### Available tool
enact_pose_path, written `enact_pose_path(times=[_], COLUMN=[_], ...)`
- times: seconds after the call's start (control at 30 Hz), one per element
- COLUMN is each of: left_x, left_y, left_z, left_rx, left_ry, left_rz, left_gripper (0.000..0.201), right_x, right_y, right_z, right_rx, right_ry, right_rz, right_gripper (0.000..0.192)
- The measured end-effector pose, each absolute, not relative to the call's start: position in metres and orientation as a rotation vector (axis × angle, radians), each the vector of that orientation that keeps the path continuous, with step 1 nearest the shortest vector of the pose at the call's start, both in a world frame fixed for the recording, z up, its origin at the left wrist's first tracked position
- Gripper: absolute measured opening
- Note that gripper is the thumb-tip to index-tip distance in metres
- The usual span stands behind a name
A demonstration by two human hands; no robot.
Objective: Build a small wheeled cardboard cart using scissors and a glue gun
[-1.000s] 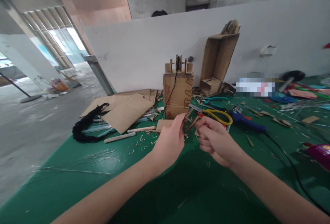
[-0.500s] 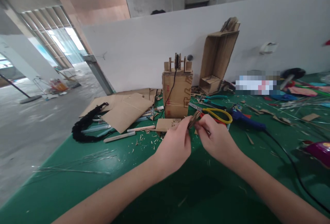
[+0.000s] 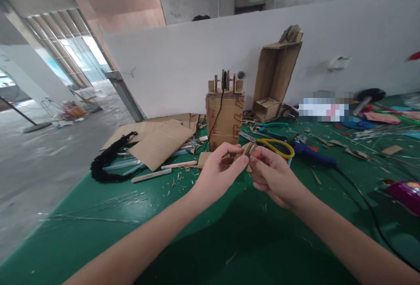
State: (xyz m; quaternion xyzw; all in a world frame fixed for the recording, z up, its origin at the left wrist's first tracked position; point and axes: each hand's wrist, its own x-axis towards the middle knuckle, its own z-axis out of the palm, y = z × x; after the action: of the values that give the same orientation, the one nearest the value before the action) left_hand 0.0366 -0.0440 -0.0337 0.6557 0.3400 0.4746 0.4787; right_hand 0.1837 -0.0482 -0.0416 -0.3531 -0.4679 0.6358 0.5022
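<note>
— Where is there room to pass?
— On the bare green table (image 3: 203,250) nearest the person.
— And beyond?
— Crowded — a cardboard box (image 3: 225,116) straight ahead, yellow-handled scissors (image 3: 274,144) and a blue glue gun (image 3: 311,153) to the right, cardboard sheets (image 3: 157,138) to the left.

I see soft daylight from the windows (image 3: 70,53) far left, overexposed there; the green table (image 3: 98,215) is evenly lit, edges bend, one far patch is pixelated.
</note>
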Motion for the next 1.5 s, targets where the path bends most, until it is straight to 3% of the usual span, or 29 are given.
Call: enact_pose_path(times=[0.27,0.47,0.6,1.0,1.2,1.5], left_x=[0.033,0.028,0.022,0.022,0.027,0.029], left_y=[-0.043,-0.041,-0.039,-0.045,-0.05,-0.048], left_z=[-0.03,-0.027,-0.027,-0.039,-0.038,-0.05], left_rx=[1.623,1.654,1.653,2.161,2.353,2.368], left_ry=[0.735,0.792,0.723,0.642,0.576,0.58], left_rz=[1.082,1.033,0.959,1.258,1.296,1.226], left_gripper=[0.023,0.024,0.032,0.04,0.04,0.037], right_x=[0.189,0.19,0.19,0.197,0.203,0.201], right_y=[-0.044,-0.038,-0.041,-0.047,-0.045,-0.043], right_z=[-0.046,-0.058,-0.059,-0.039,-0.032,-0.039], right_rx=[-0.791,-0.885,-0.895,-0.634,-0.806,-0.727], right_ry=[-1.073,-1.436,-1.515,-0.904,-0.986,-0.809], right_rz=[1.644,1.127,0.994,1.642,1.557,1.677], right_gripper=[0.034,0.024,0.018,0.022,0.041,0.036])
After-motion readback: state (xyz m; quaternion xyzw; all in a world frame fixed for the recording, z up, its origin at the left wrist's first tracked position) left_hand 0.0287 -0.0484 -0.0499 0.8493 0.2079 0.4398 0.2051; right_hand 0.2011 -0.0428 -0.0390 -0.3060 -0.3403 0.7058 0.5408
